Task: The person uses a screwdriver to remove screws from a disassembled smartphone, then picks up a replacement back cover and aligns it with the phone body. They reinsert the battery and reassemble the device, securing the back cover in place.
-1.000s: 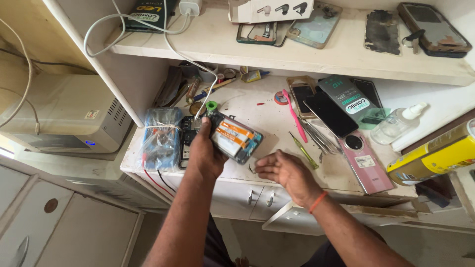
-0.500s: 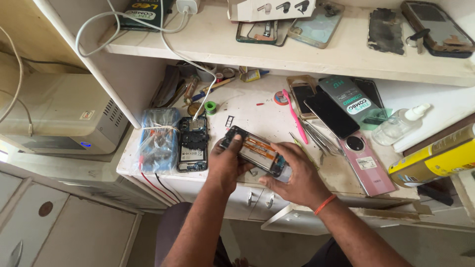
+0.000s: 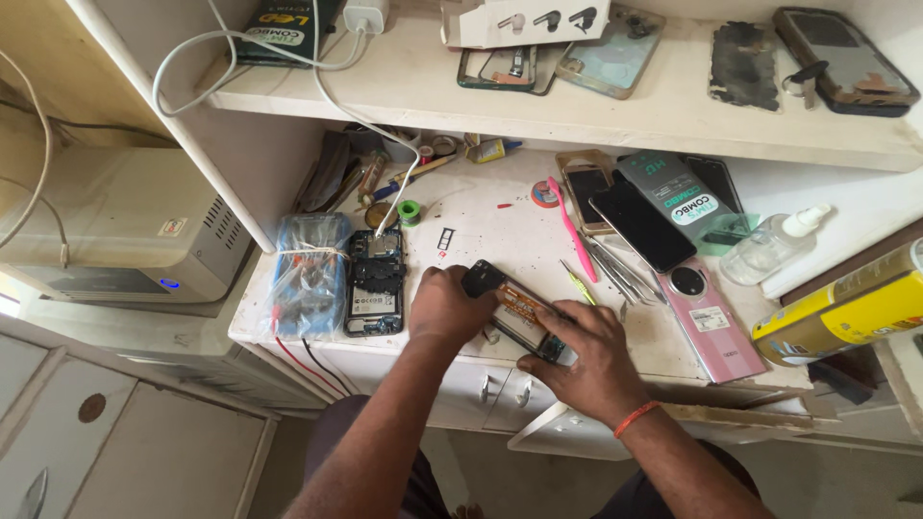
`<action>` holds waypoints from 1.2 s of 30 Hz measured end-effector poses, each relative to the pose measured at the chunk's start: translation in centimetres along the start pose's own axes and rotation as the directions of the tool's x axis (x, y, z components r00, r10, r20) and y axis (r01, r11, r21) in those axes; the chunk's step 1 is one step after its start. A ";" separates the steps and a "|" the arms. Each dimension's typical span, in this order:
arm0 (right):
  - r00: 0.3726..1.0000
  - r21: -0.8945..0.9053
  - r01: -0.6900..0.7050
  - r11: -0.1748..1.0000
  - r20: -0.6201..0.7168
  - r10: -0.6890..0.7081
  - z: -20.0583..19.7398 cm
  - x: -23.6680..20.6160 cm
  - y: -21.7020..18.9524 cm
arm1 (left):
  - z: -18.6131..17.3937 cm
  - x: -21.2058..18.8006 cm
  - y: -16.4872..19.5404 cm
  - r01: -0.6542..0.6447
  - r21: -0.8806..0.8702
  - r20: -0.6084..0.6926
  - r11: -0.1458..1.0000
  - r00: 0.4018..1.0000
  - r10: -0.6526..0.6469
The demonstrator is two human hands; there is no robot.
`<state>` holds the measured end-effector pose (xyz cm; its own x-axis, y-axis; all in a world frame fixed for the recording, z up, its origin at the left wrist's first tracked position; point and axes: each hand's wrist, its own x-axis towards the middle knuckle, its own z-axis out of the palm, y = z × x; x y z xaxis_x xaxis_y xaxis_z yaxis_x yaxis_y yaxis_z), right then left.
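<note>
The white workbench point(image 3: 500, 226) carries an opened phone point(image 3: 520, 312) lying flat and slanted near its front edge, back cover off, orange ribbon and dark boards exposed. The left hand point(image 3: 444, 306) clamps its upper end, fingers curled over it; the right hand point(image 3: 582, 348) pinches the lower end. Half a second ago the phone was held higher, above the bench; now it rests on it. A second dismantled phone point(image 3: 373, 282) lies just left, tweezers point(image 3: 615, 269) near right; bare bench shows behind.
</note>
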<state>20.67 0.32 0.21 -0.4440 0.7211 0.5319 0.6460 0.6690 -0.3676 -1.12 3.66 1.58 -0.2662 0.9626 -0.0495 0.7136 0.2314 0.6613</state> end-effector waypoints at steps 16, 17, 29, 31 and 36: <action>0.992 -0.022 -0.113 0.993 0.046 0.114 -0.5 -0.6 0.6 | 3.2 -2.3 0.2 -0.096 0.103 -0.244 0.990 0.963 0.119; 0.990 -0.035 -0.129 0.991 0.053 0.131 -0.5 -0.6 0.8 | 3.4 -2.4 0.2 -0.106 0.110 -0.266 0.988 0.955 0.132; 0.998 -0.034 0.014 0.999 0.061 -0.012 -1.3 -0.6 1.8 | 2.1 -5.1 -0.3 -0.577 0.205 -0.151 0.790 0.779 0.609; 0.998 -0.053 0.017 0.998 0.061 -0.014 -1.3 -0.6 1.7 | 1.8 -5.4 -0.6 -0.641 0.201 -0.093 0.741 0.740 0.666; 0.993 -0.110 0.100 0.989 -0.045 -0.105 -1.3 -0.7 1.3 | 2.2 -5.7 -0.8 -0.666 0.224 -0.124 0.712 0.705 0.698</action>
<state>22.61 0.49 0.37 -0.4812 0.6379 0.6012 0.6627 0.7137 -0.2269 1.23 -1.71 -0.34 0.2306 0.8227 0.5195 0.8300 -0.4450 0.3362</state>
